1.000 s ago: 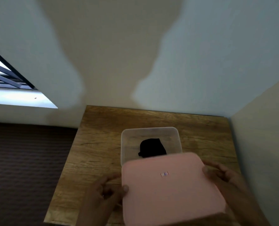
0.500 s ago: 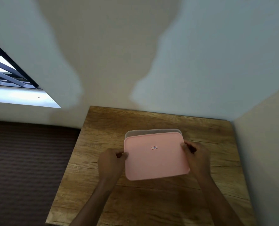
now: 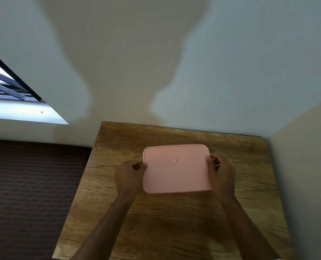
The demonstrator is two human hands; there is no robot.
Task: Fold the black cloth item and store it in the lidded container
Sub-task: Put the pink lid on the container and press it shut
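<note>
A pink rectangular lid (image 3: 176, 169) with a small label at its centre lies over the container on the wooden table (image 3: 174, 222). It covers the container fully, so the container body and the black cloth are hidden beneath it. My left hand (image 3: 130, 176) grips the lid's left edge, thumb on top. My right hand (image 3: 219, 173) grips the right edge the same way. Both forearms reach in from the bottom of the view.
The table stands in a corner, with a wall behind it and another wall (image 3: 306, 166) close on the right. A dark ribbed surface (image 3: 30, 194) lies lower at the left. A barred window (image 3: 9, 87) is at the upper left.
The pink lid moved away from me, from near the table's front edge to over the container. The black cloth, seen inside the open container earlier, is now covered.
</note>
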